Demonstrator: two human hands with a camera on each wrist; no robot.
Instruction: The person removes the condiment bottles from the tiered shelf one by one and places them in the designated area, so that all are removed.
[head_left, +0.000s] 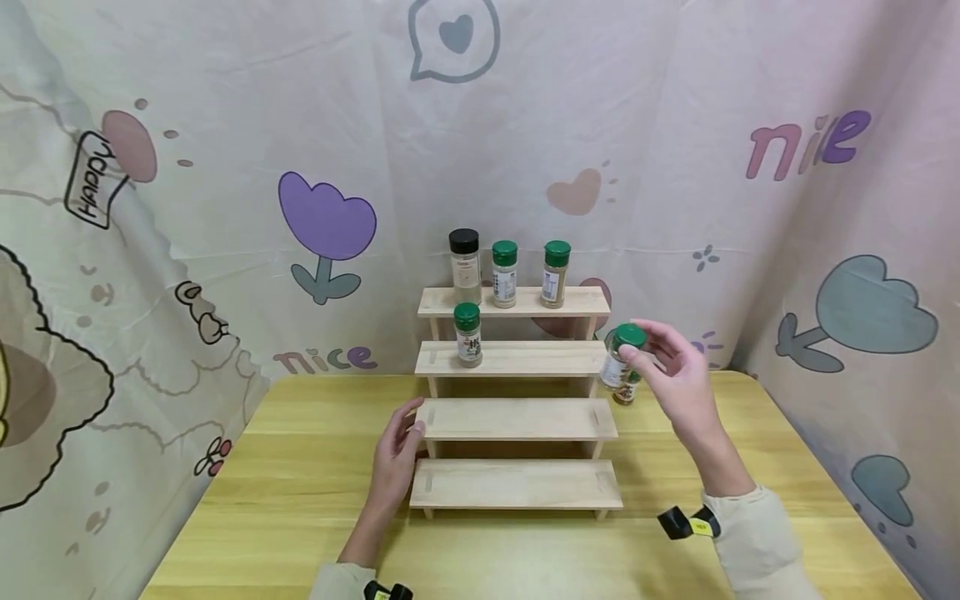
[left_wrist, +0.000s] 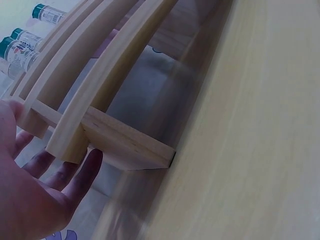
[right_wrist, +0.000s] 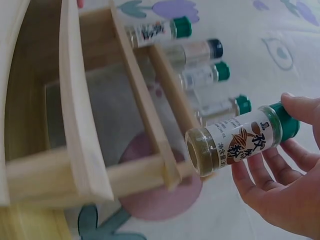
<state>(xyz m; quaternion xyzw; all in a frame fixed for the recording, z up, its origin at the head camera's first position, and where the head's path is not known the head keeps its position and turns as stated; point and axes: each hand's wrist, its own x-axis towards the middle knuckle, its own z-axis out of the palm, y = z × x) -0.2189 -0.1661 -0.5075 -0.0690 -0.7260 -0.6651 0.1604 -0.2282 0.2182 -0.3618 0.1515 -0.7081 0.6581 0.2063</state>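
Note:
A four-step wooden rack (head_left: 517, 418) stands on the table. My right hand (head_left: 678, 375) holds a green-capped spice jar (head_left: 613, 369), tilted, by its cap near the right end of the second step from the top. In the right wrist view, this jar (right_wrist: 240, 140) has a white label with dark characters and brownish powder inside. My left hand (head_left: 396, 458) rests against the rack's left side, and its spread fingers (left_wrist: 92, 167) touch the step ends. The top step bears a black-capped jar (head_left: 466, 268) and two green-capped jars (head_left: 505, 275) (head_left: 555, 275). One green-capped jar (head_left: 468, 335) stands on the second step.
Partly hidden behind the held jar, another small jar (head_left: 625, 394) is beside the rack's right side. The wooden table (head_left: 315, 467) extends around the rack. A patterned cloth (head_left: 645, 125) hangs behind the table and along both sides.

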